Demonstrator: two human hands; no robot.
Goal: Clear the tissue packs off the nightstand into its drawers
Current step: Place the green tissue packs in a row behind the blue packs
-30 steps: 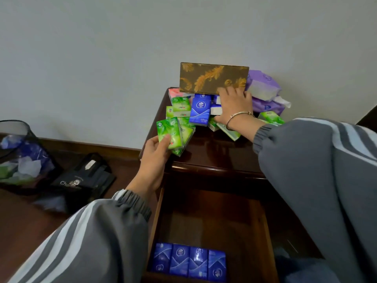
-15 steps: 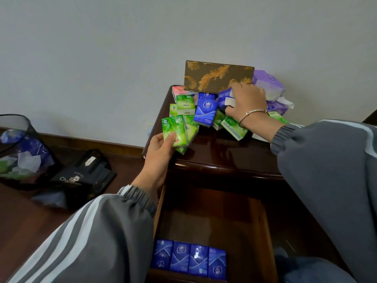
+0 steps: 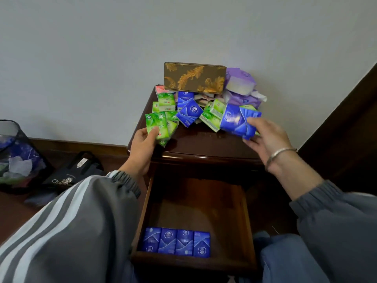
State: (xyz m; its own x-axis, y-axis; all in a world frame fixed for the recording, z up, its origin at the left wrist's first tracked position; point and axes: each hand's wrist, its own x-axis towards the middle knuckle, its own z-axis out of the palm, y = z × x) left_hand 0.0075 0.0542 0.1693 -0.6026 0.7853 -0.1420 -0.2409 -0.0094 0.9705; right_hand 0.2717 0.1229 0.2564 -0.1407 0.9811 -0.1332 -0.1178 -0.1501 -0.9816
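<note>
A dark wooden nightstand carries a heap of small green and blue tissue packs. My left hand grips green tissue packs at the top's front left corner. My right hand holds blue tissue packs lifted just above the top's right side. Another blue pack and green packs lie in the middle of the heap. The open drawer below holds a row of several blue packs along its front edge.
A brown box with gold leaves stands against the wall at the back, purple tissue packs beside it on the right. On the floor to the left are a black mesh bin with scraps and a black bag.
My right hand has come back from the rear of the heap toward me, now holding blue packs. My left hand stays on the green packs.
</note>
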